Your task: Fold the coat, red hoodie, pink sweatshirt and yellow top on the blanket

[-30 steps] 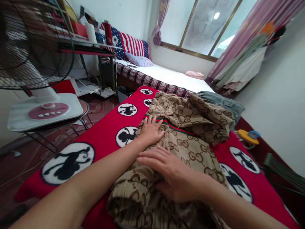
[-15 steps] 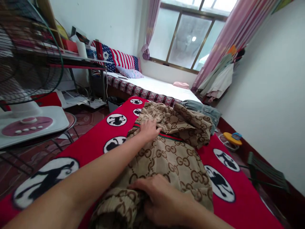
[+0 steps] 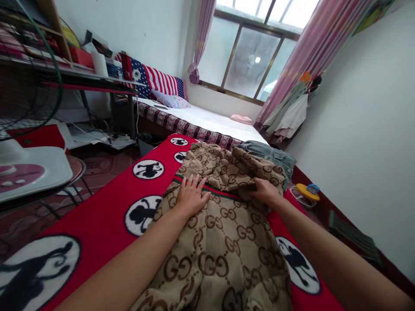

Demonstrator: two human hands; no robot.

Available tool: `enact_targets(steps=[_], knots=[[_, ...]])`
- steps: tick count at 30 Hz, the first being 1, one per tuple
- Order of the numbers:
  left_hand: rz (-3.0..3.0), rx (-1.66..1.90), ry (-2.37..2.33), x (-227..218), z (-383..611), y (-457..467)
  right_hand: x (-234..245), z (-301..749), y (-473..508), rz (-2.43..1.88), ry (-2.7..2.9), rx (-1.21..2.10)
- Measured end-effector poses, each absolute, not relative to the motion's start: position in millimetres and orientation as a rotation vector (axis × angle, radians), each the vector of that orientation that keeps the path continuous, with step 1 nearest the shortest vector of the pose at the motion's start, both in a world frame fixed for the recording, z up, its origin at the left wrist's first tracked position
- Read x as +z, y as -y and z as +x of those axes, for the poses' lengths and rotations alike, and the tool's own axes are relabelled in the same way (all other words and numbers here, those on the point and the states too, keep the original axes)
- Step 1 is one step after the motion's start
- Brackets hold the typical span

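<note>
The left hand (image 3: 192, 196) lies flat on the beige GG-print garment (image 3: 220, 255), fingers spread wide, its long axis running away along the red blanket (image 3: 106, 203); the right hand (image 3: 264, 191) reaches its far fold (image 3: 259, 170) (fingers tucked under, grip impossible to tell).

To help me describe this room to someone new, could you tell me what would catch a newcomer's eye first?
The red blanket with white circles of black figures fills the foreground, and a tan GG-patterned garment lies on it under the person's left hand, with the right hand at its folded far end. Farther off, a stars-and-stripes cushion stands against the wall on the far bed.
</note>
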State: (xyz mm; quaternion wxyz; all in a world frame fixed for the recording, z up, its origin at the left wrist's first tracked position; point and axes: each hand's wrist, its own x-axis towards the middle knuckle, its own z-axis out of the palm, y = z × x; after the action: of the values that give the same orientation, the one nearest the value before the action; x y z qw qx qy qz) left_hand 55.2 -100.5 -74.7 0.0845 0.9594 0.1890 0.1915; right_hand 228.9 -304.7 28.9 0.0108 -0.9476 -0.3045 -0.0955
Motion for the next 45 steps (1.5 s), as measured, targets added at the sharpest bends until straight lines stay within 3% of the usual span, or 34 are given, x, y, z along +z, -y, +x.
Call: enact_targets(steps=[5,7,10,12,18,24,27,32,37,45], knots=[[2.825,0.624,-0.569,-76.3,55.0,99.0,45.5,185.7,293.5,-2.658,0.946,-0.709],[2.812,0.642,-0.575,-75.7,54.7,98.6,42.5,155.5,291.5,-2.505,1.275,-0.527],[2.808,0.655,-0.578,-75.2,54.2,98.7,22.9,124.8,296.0,-2.389,1.707,0.103],[2.810,0.657,-0.576,-75.6,54.1,99.1,8.6,126.4,303.4,-2.396,1.602,0.241],[2.800,0.696,-0.567,-77.9,55.6,99.3,-4.8,191.3,330.5,-2.521,1.143,-0.393],[2.781,0.700,-0.576,-80.5,58.7,97.3,-20.0,208.5,341.5,-2.717,0.761,0.069],[2.764,0.693,-0.572,-81.2,58.5,97.7,-2.8,211.2,342.4,-2.353,0.626,0.125],[2.626,0.733,-0.517,-78.2,58.7,96.5,89.1,184.1,335.3,-1.648,0.333,-0.314],[1.724,0.894,-0.532,-67.8,63.0,73.5,135.4,88.7,318.6,-1.706,0.824,-0.135],[0.742,0.528,-0.534,-43.3,44.9,22.7,62.3,-13.7,272.9,-1.911,1.922,0.332]])
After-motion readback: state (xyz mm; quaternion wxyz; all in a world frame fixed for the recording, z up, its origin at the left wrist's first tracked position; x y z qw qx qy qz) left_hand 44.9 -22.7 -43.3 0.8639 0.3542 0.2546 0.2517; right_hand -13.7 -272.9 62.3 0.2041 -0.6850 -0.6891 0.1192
